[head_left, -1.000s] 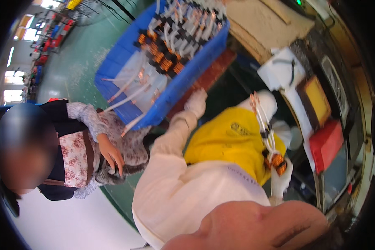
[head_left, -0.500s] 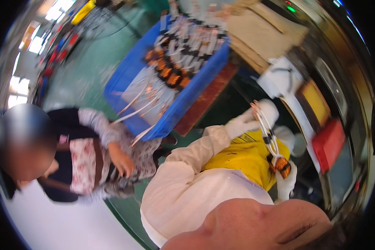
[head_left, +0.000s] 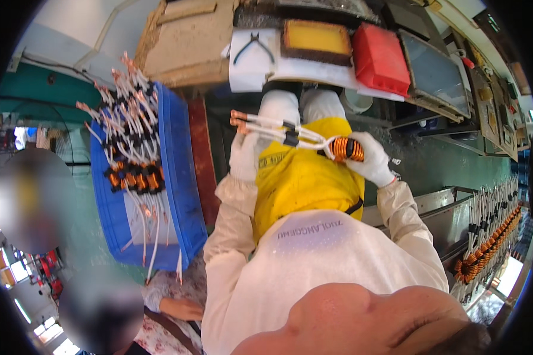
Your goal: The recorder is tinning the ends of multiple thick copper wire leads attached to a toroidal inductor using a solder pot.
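Note:
Across my lap, over a yellow apron point(head_left: 305, 183), lies a copper-wound coil point(head_left: 344, 149) with long white leads point(head_left: 266, 128). Black sleeves bind the leads partway along, and bare copper ends point(head_left: 238, 118) point left. My right hand point(head_left: 370, 158), in a white glove, is closed around the coil body. My left hand point(head_left: 244, 157), also gloved, is closed at the leads close to their copper ends; its fingertips are partly hidden.
A blue crate point(head_left: 186, 171) of similar coils stands left, near a co-worker's hand point(head_left: 183, 309). Ahead on the bench are pliers point(head_left: 254, 48), a yellow block point(head_left: 317, 38) and a red bin point(head_left: 382, 62). More coils point(head_left: 485, 242) stand in a row at right.
My view has swung right, so the bench now lies straight ahead and the row of coils shows at right. The coil stays in my hands, now held nearly level.

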### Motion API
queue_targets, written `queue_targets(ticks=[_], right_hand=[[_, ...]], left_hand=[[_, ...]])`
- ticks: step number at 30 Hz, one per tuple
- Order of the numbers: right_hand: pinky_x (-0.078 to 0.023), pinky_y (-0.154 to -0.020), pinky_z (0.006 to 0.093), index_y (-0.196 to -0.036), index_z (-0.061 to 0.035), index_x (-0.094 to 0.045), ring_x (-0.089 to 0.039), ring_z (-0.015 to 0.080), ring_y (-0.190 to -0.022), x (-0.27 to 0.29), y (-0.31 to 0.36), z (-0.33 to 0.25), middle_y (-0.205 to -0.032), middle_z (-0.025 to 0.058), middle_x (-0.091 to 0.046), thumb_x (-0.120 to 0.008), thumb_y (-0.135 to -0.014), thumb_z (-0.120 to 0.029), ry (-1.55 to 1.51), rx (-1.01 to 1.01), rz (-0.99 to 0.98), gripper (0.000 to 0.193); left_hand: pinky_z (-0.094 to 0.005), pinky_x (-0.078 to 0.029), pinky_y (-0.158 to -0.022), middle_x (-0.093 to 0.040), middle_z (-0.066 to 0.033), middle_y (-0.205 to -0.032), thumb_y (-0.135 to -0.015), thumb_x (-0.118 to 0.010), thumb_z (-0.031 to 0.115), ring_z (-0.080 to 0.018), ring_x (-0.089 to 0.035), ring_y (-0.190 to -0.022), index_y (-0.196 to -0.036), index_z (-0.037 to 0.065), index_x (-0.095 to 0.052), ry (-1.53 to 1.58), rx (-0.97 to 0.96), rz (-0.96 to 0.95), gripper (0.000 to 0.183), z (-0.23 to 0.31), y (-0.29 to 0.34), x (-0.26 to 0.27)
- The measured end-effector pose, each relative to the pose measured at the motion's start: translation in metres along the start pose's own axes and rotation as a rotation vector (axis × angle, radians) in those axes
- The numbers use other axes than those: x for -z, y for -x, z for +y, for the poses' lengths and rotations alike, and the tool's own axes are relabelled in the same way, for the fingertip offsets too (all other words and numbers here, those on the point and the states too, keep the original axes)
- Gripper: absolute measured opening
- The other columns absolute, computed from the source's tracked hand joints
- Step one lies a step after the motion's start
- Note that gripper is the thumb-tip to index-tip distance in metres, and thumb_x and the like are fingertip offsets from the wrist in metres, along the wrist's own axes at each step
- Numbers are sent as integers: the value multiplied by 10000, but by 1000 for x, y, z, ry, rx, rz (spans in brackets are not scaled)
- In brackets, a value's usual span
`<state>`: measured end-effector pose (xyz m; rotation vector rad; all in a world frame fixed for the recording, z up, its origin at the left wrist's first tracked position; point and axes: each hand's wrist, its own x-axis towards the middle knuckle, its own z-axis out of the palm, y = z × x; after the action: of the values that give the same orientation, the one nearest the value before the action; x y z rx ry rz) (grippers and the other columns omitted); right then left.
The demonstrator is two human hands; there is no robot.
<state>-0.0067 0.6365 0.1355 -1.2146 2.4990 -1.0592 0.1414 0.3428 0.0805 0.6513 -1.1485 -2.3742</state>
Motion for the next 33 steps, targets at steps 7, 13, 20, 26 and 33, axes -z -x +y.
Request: queue_targets(ticks=[7, 13, 20, 26, 33], right_hand=[[-527, -830, 395, -1166, -61, -592, -636, 358, -966, 12, -22, -29, -1054, 154, -629, -804, -644, -70, 112, 110, -9, 563], [-529, -842, 379, -1163, -61, -592, -639, 344, -958, -3, -29, -29, -1051, 146, -629, -803, -649, -69, 66, 84, -47, 556], [-531, -829, 359, -1171, -66, -589, -642, 332, -942, -20, -48, -27, -1029, 144, -617, -813, -663, -90, 66, 10, -82, 555], [-531, -815, 391, -1146, -76, -611, -640, 349, -925, -21, -63, -29, -996, 141, -629, -806, -624, -79, 99, 121, -179, 558], [-534, -825, 359, -1148, -67, -608, -648, 331, -943, -15, -62, -17, -1016, 141, -626, -811, -646, -70, 50, 45, -124, 541]], left_hand=[[-367, -535, -909, -656, -153, -1129, -979, -552, 152, -241, -671, -1009, -1239, 1, -528, 28, 19, 87, 302, 41, 21, -14], [-338, -540, -872, -665, -129, -1092, -975, -590, 195, -204, -680, -933, -1237, 24, -543, -138, 16, 142, 317, 45, 27, -4], [-337, -528, -884, -668, -117, -1027, -951, -591, 158, -201, -665, -927, -1137, 24, -581, -118, -14, 316, 229, 24, 32, 13], [-329, -526, -904, -649, -110, -1069, -941, -583, 137, -187, -646, -966, -1173, 30, -553, 279, 44, 252, 257, 18, 25, 29], [-292, -536, -865, -641, -71, -1075, -958, -632, 171, -159, -640, -961, -1235, 45, -547, 105, -7, 313, 316, 33, 11, 17]])
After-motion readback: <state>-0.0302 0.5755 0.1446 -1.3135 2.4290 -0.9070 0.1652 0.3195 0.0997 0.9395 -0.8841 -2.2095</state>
